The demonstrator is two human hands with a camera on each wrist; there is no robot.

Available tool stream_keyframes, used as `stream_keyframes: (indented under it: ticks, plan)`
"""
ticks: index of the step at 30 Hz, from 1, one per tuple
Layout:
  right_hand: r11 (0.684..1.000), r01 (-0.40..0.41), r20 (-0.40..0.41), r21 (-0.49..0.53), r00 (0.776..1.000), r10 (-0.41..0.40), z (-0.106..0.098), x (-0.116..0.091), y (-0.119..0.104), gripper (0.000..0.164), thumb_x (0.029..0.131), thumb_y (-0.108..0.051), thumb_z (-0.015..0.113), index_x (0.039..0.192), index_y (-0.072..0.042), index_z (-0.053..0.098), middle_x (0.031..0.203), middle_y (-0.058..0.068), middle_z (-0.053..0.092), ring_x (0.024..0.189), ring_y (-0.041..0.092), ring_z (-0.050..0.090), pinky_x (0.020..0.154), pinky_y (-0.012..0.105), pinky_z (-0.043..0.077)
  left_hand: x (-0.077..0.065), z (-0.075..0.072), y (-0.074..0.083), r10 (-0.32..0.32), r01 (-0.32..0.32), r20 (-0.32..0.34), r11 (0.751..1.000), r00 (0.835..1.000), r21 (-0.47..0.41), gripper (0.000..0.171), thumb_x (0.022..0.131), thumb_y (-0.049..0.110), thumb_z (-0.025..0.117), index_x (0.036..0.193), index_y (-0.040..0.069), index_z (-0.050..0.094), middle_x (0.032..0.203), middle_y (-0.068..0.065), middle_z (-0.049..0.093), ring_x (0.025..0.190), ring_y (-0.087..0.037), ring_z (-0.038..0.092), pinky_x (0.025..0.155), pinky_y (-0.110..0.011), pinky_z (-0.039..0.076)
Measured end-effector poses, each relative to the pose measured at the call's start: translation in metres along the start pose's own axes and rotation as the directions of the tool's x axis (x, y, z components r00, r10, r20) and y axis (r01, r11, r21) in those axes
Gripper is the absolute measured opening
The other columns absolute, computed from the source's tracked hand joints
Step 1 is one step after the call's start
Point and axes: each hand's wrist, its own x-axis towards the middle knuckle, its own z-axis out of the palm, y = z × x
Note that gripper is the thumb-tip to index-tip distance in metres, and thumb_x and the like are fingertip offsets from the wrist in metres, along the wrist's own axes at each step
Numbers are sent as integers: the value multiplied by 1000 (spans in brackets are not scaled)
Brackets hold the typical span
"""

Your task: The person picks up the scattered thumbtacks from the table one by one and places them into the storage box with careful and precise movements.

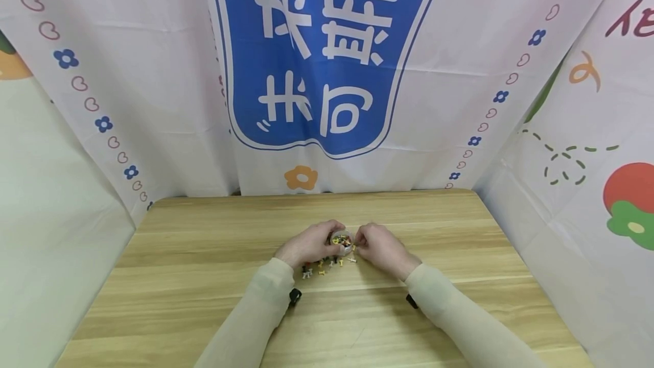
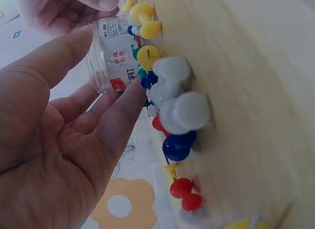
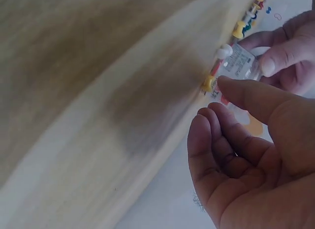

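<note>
A: Where are the push pins [image 2: 189, 111]?
B: Some in the clear jar [image 1: 334, 247], others loose on the bench [image 1: 204, 254] beside it. Left hand [image 1: 310, 243] curled round jar; right hand [image 1: 384, 250] part-open, nothing seen between thumb and fingers.
A: Handling?
B: Probably light, stiff, slick. Pinch the waist. Far edge well apart; open room either side.

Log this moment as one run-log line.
left hand: grips clear jar with colored pins inside | right hand: beside jar, near yellow pin, contact unclear | loose pins: on table beside jar
</note>
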Motion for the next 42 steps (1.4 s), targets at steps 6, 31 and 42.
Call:
stream_keyframes:
  ticks: [6, 31, 42]
  plan:
    - [1000, -7, 11, -19, 1000, 7, 3, 1, -1, 13, 98, -6, 93, 106, -7, 83, 102, 5, 78, 93, 15, 69, 91, 41, 67, 1, -1, 2, -2, 2, -1, 1000, 1000, 9, 54, 110, 25, 86, 158, 10, 66, 144, -13, 79, 124, -23, 75, 117, -54, 62]
    - [1000, -28, 26, 5, 999, 28, -5, 7, 0, 9, 100, -4, 90, 106, -7, 85, 102, 5, 85, 91, 15, 76, 92, 40, 70, 0, 0, 2, -1, 1, 3, 1000, 1000, 5, 52, 111, 22, 85, 158, 9, 66, 148, -15, 78, 129, -28, 75, 120, -56, 61]
    - [999, -32, -39, 34, 999, 33, -17, 1, -1, 8, 104, 1, 83, 111, -4, 82, 106, 9, 84, 99, 19, 78, 95, 41, 71, -1, -1, 2, 0, 0, 1, 1000, 1000, 6, 55, 110, 23, 86, 159, 7, 65, 146, -15, 78, 127, -28, 75, 120, -57, 62]
